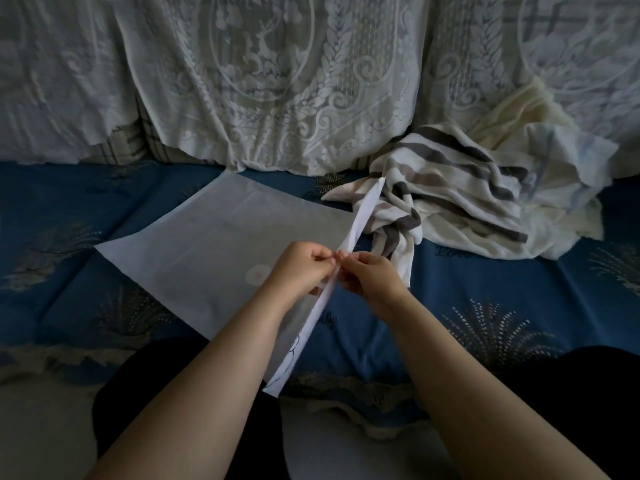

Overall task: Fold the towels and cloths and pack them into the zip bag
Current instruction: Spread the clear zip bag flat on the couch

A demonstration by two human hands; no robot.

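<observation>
While both hands meet at frame centre, status per item:

zip bag (214, 258): frosted, translucent, lying flat on the blue sofa seat (69, 299), spread from centre out toward 9 o'clock. Its white zip edge (360, 216) runs diagonally from about 1 o'clock of centre down to 6 o'clock, lifted slightly off the seat.

left hand (304, 268): grip closed, fingertips pinching the zip edge from the 9 o'clock side.

right hand (374, 275): grip closed, fingers curled onto the same edge from the 3 o'clock side, fingertips nearly touching the left hand's. Probably on the slider or seal, but that detail is too small to confirm.

striped towel (450, 195): white with grey stripes, unfolded and bunched, at 2 o'clock from the hands. One tail hangs toward the right hand and lies just beside the zip edge.

cream cloth (519, 112): crumpled at 2 o'clock, behind the striped towel, leaning on the sofa back.

pale cloth (568, 157): white with faint blue lines, on top of the pile at 3 o'clock of the striped towel, touching both.

lace cover (263, 81): white, patterned, draped over the sofa back across 10 to 2 o'clock.

dark trouser legs (568, 393): at 5 and 7 o'clock, forearms passing over them.
</observation>
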